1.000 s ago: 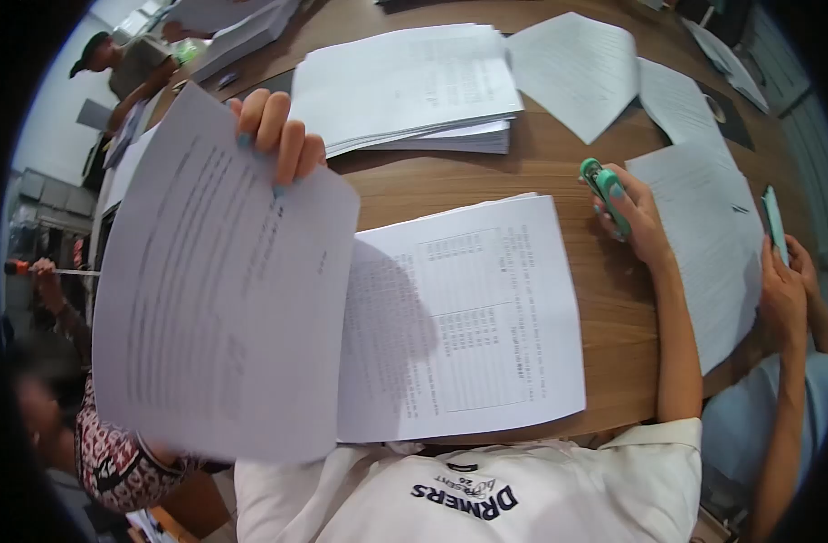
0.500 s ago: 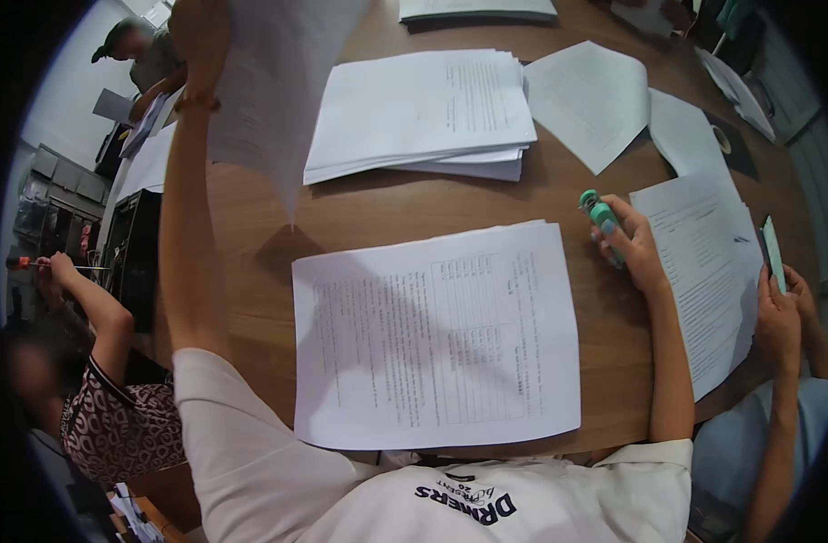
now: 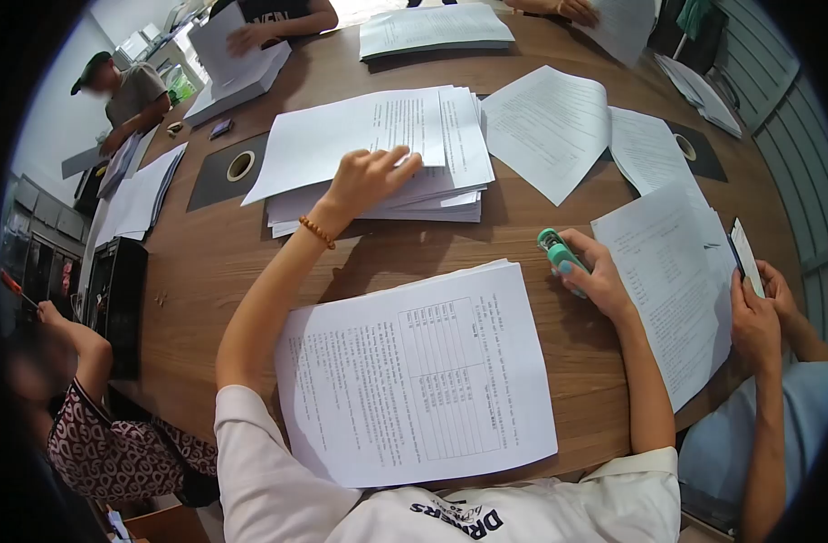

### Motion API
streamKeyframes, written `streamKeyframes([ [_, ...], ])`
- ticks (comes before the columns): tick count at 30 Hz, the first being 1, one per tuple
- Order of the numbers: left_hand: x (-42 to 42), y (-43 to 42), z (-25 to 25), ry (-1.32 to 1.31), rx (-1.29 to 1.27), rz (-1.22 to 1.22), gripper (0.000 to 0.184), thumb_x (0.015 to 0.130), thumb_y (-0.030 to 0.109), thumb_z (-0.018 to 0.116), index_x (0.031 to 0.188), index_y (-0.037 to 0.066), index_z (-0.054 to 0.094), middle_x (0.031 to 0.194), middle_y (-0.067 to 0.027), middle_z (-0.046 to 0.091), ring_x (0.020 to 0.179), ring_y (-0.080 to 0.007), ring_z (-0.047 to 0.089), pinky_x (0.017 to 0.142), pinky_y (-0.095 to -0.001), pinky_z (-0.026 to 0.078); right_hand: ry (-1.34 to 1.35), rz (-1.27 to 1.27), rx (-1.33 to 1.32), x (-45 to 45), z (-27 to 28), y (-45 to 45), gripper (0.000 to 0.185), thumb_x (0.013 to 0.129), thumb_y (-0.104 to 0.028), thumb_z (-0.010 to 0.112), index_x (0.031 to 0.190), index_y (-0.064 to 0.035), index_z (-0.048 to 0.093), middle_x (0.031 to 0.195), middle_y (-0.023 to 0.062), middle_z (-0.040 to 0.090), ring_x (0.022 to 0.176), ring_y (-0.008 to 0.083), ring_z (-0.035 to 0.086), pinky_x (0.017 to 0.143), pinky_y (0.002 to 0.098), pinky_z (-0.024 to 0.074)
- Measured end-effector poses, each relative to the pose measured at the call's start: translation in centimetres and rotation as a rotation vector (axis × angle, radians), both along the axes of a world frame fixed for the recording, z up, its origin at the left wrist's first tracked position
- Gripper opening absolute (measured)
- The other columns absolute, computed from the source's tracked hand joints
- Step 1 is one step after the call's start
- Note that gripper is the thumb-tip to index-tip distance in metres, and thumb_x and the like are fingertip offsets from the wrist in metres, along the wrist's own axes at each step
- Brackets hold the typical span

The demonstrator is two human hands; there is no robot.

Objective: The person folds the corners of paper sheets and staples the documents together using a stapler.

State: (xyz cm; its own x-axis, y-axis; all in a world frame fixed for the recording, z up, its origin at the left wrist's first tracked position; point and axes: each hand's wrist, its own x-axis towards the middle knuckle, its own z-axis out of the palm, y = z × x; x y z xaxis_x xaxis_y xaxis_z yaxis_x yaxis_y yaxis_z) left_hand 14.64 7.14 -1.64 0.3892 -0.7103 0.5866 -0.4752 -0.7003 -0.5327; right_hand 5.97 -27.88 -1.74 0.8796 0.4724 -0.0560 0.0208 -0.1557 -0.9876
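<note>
My left hand (image 3: 369,181), with a beaded bracelet at the wrist, is over the near part of a stack of printed sheets (image 3: 314,136). Its fingers are slightly bent and apart, and I see nothing held in them; whether the fingertips touch the top sheet I cannot tell. In my right hand (image 3: 595,276) is a small green stapler (image 3: 552,242), gripped above the bare table to the right. Closest to my body lies a second pile of printed pages (image 3: 414,389), its top page bearing text and a table grid.
Loose printed sheets (image 3: 550,136) lie at the right, with more pages (image 3: 667,281) beside my right arm. A paper stack (image 3: 437,32) sits at the far side. Tape rolls (image 3: 240,166) rest on dark patches. Other people sit around, one holding a phone (image 3: 746,256).
My left hand has come down from the upper left, where it held up a sheet, to the stack, and has let go of it. My right hand still holds the stapler.
</note>
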Motion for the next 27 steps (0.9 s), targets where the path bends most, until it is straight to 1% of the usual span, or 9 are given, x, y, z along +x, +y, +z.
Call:
streamKeyframes([
  [5, 0.2, -1.7, 0.1, 0.097, 0.011, -0.026, 0.015, 0.085, 0.019, 0.063, 0.099, 0.017, 0.064, 0.095, 0.0029, 0.069, 0.069, -0.0084, 0.068, 0.052, -0.0213, 0.052, -0.029, -0.016, -0.018, 0.0, -0.3, -0.2, 0.04, 0.084, -0.035, 0.067, 0.11, -0.0051, 0.059, 0.073, -0.0022, 0.055, 0.059, 0.0041, 0.046, 0.053, 0.0197, 0.0359],
  [12, 1.1, -4.6, 0.0, 0.117, -0.049, -0.1, 0.016, 0.086, 0.021, 0.062, 0.101, 0.016, 0.064, 0.095, 0.0013, 0.069, 0.068, -0.0105, 0.068, 0.052, -0.0229, 0.052, -0.04, 0.003, -0.106, 0.0, 0.0, -0.2, 0.04, 0.084, -0.036, 0.067, 0.11, -0.0062, 0.06, 0.074, -0.0013, 0.058, 0.063, 0.0045, 0.05, 0.057, 0.0205, 0.0381],
  [14, 0.8, -5.1, -0.1, 0.244, -0.052, -0.008, 0.016, 0.086, 0.024, 0.063, 0.099, 0.016, 0.065, 0.094, 0.0008, 0.069, 0.068, -0.0115, 0.068, 0.052, -0.0234, 0.052, -0.045, -0.002, -0.103, -0.1, -0.1, -0.3, 0.04, 0.084, -0.035, 0.068, 0.11, -0.006, 0.06, 0.075, -0.0013, 0.058, 0.064, 0.0047, 0.051, 0.059, 0.0207, 0.039],
  [19, -0.4, -4.5, 0.3, 0.418, -0.166, -0.036, 0.02, 0.086, 0.026, 0.064, 0.102, 0.014, 0.066, 0.099, -0.0029, 0.069, 0.07, -0.0171, 0.068, 0.056, -0.0276, 0.054, -0.041, -0.038, -0.038, -0.1, -0.5, 0.5, 0.039, 0.081, -0.027, 0.071, 0.11, -0.0047, 0.06, 0.081, 0.0031, 0.061, 0.07, 0.0096, 0.056, 0.063, 0.0243, 0.0433],
  [21, -1.4, -4.3, 1.2, 0.464, -0.247, -0.061, 0.021, 0.086, 0.025, 0.064, 0.104, 0.013, 0.066, 0.102, -0.005, 0.068, 0.073, -0.0194, 0.069, 0.058, -0.0293, 0.054, -0.687, -0.245, -0.289, -0.4, -0.8, 1.4, 0.039, 0.078, -0.023, 0.073, 0.109, -0.0031, 0.06, 0.086, 0.0091, 0.059, 0.072, 0.0174, 0.058, 0.065, 0.0305, 0.0468],
  [22, -2.2, -4.3, 1.9, 0.499, -0.391, -0.057, 0.022, 0.087, 0.023, 0.063, 0.106, 0.011, 0.066, 0.105, -0.0071, 0.068, 0.079, -0.0216, 0.068, 0.064, -0.0309, 0.054, -0.678, -0.243, -0.295, -0.7, -0.8, 1.8, 0.039, 0.078, -0.023, 0.073, 0.109, -0.0031, 0.06, 0.086, 0.0091, 0.059, 0.072, 0.0174, 0.058, 0.065, 0.0305, 0.0468],
  [24, -4.4, -4.9, 3.4, 0.696, -0.609, -0.008, 0.026, 0.087, 0.019, 0.063, 0.109, 0.005, 0.065, 0.111, -0.0112, 0.065, 0.095, -0.0254, 0.065, 0.082, -0.0337, 0.052, -0.68, -0.387, -0.57, -1.5, -0.5, 2.4, 0.043, 0.076, -0.025, 0.075, 0.108, 0.0005, 0.06, 0.092, 0.0137, 0.055, 0.083, 0.0253, 0.056, 0.072, 0.0355, 0.0477],
  [25, -6.1, -5.3, 3.8, 0.706, -0.608, -0.013, 0.026, 0.087, 0.019, 0.063, 0.109, 0.005, 0.065, 0.111, -0.0112, 0.065, 0.095, -0.0254, 0.065, 0.082, -0.0337, 0.052, -0.671, -0.391, -0.575, -1.6, -0.9, 2.5, 0.043, 0.076, -0.025, 0.075, 0.108, 0.0005, 0.06, 0.092, 0.0137, 0.055, 0.083, 0.0253, 0.056, 0.072, 0.0355, 0.0477],
  [27, -9.7, -6.4, 3.8, 1.181, -0.698, -0.071, 0.03, 0.084, 0.015, 0.066, 0.112, 0.003, 0.064, 0.112, -0.0116, 0.065, 0.099, -0.0246, 0.063, 0.087, -0.0327, 0.049, -0.842, -0.383, -0.79, -1.4, -1.7, 2.5, 0.05, 0.075, -0.028, 0.075, 0.11, 0.0041, 0.058, 0.096, 0.0133, 0.053, 0.091, 0.0284, 0.051, 0.079, 0.0376, 0.0461],
])
